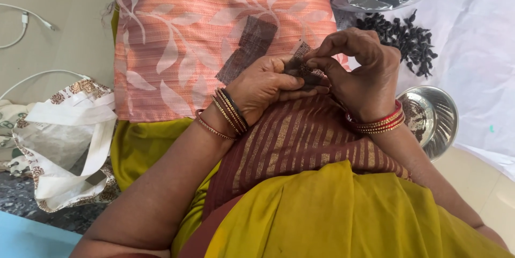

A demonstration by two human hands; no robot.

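Dark dried pod (296,68) is being pinched by both the left hand (265,83) and the right hand (359,73), fingers clamped together (a loosening grip would likely be dropping it onto the patterned cloth (214,32)).

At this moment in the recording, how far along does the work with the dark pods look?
Done: hard to judge; the steel bowl at the right holds little that shows. In hand: the left hand and right hand meet over the lap, fingers pinching one small dark piece. Left: a heap of dark pods lies on the white sheet, apparently untouched.
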